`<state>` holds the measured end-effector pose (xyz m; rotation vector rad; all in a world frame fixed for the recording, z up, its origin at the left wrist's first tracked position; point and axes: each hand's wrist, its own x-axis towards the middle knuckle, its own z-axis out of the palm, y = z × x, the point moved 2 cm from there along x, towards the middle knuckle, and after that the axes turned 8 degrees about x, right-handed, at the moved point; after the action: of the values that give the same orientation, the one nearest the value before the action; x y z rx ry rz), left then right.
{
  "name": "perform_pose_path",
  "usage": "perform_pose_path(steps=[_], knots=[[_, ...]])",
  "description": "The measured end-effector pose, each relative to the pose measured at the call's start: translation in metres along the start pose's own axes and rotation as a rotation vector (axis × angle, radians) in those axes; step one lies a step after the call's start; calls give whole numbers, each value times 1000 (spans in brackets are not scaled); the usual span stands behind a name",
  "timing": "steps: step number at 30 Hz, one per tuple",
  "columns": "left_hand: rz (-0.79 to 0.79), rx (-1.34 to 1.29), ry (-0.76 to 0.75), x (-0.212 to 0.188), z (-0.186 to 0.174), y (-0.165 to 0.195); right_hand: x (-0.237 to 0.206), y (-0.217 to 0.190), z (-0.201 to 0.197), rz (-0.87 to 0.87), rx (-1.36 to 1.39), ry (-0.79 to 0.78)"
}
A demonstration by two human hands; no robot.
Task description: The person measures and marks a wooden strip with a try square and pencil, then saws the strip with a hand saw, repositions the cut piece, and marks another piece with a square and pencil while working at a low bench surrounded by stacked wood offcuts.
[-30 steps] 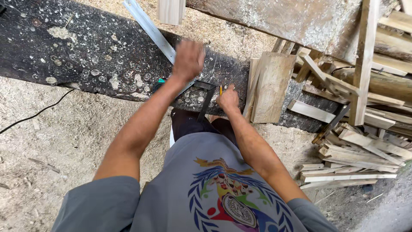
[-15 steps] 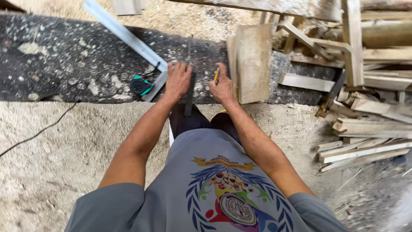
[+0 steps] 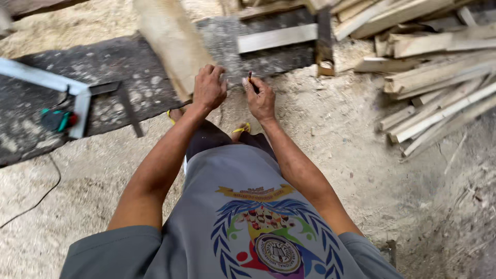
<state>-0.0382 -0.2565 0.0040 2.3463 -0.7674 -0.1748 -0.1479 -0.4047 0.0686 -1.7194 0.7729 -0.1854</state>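
Observation:
My left hand (image 3: 208, 87) grips the near end of a pale wooden board (image 3: 173, 44) that leans away toward the top of the view. My right hand (image 3: 260, 96) is just beside it, fingers closed around a short dark pencil (image 3: 250, 77) whose tip sticks up. Both hands hang over sawdust-covered ground, in front of my knees. A dark metal square (image 3: 125, 106) lies on the black mat (image 3: 119, 67) to the left, apart from both hands.
A pale blue-white metal bar (image 3: 46, 78) and a green-and-red tool (image 3: 58, 120) with a black cable (image 3: 45, 192) lie at the left. A heap of wooden slats (image 3: 436, 98) fills the right. Loose planks (image 3: 277, 37) lie at the top.
The view swung right, so the mat, square and metal bar slid left. My left hand left the square and took the board's end. My right hand kept the pencil.

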Motion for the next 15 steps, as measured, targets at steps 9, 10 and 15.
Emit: perform_pose_path(steps=[9,10,15], knots=[[44,204,-158,74,48,95,21,49,-138,-42,-201,248],[49,238,-179,88,53,100,21,55,-144,34,-131,263],[170,393,-140,158,93,110,16,69,-159,128,-209,333]])
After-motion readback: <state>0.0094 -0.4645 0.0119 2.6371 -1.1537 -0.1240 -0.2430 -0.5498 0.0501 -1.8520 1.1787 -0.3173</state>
